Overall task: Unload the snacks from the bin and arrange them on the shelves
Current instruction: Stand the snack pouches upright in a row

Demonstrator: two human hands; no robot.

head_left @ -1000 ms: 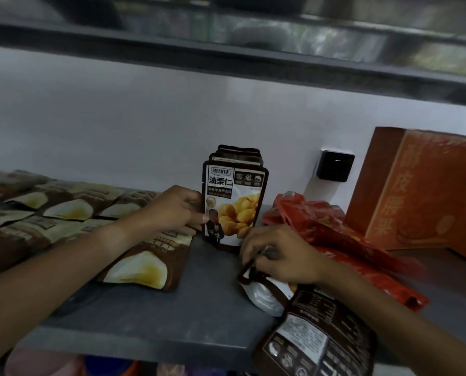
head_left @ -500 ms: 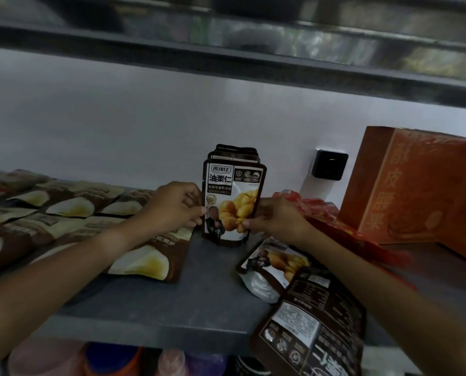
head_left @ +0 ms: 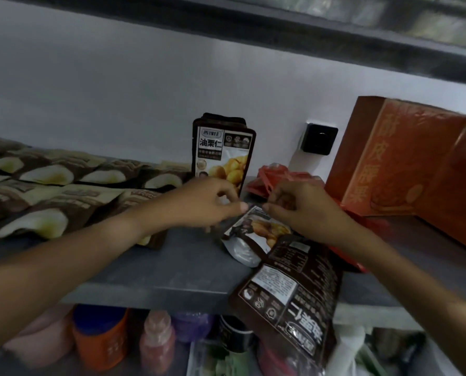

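Observation:
Several brown chestnut pouches (head_left: 223, 147) stand upright in a stack at the back of the grey shelf (head_left: 172, 267). In front of them a chestnut pouch (head_left: 253, 237) lies face up. My left hand (head_left: 212, 204) and my right hand (head_left: 294, 210) meet at its top edge, each pinching it with thumb and fingers. A larger brown pouch (head_left: 294, 291) lies back side up, partly on the flat pouch and hanging over the shelf's front edge.
Brown and cream packets (head_left: 49, 191) cover the left of the shelf in rows. Red bags (head_left: 280, 176) lie behind my right hand, with an orange carton (head_left: 402, 164) at the right. A black socket (head_left: 318, 138) sits on the wall. Bottles (head_left: 155, 340) stand below.
Both hands have left the upright pouch stack and come down and toward me onto the top edge of the flat pouch. The stack stays standing on its own.

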